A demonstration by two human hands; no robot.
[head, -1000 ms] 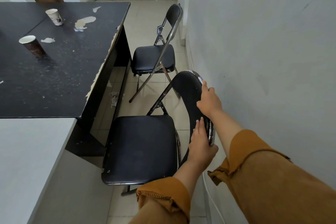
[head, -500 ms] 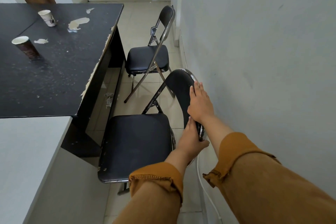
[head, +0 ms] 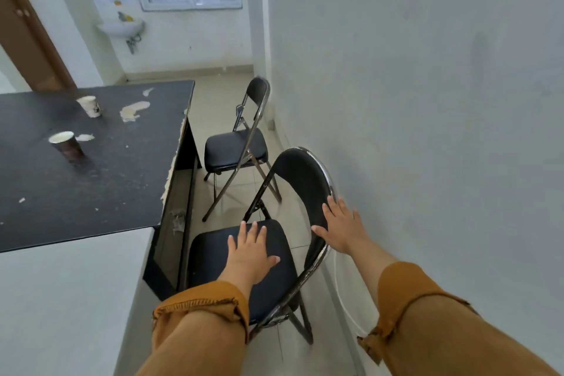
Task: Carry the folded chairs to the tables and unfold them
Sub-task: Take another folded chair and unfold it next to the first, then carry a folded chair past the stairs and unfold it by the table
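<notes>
Far left, a pale white counter (head: 61, 299) fills the lower corner, butted against the black table (head: 100, 186). The table's top is scuffed and peeling along its right edge. Two paper cups stand on it, well apart: a dark cup (head: 67, 147) nearer, a white cup (head: 90, 106) further back.

Moving right, the far chair (head: 235, 148) is unfolded and stands on the tiled floor between the table's end and the wall, its seat turned toward the table. In front of it comes the near chair (head: 302, 183), also unfolded. Its black seat sits beside the table's side panel and its curved backrest is close to the wall.

Now the hands, both in mustard-orange sleeves. The left hand (head: 250, 253) is over the near chair's seat, palm down, fingers straight and fanned apart, gripping nothing. Whether it presses the cushion or floats just above is hard to call.

The right hand (head: 343, 227) is splayed too, fingers straight, at the backrest's chrome edge. It is not wrapped around the edge, and contact is unclear.

A thin white cable (head: 340, 293) runs down behind the chair, along the grey wall (head: 442, 131).
</notes>
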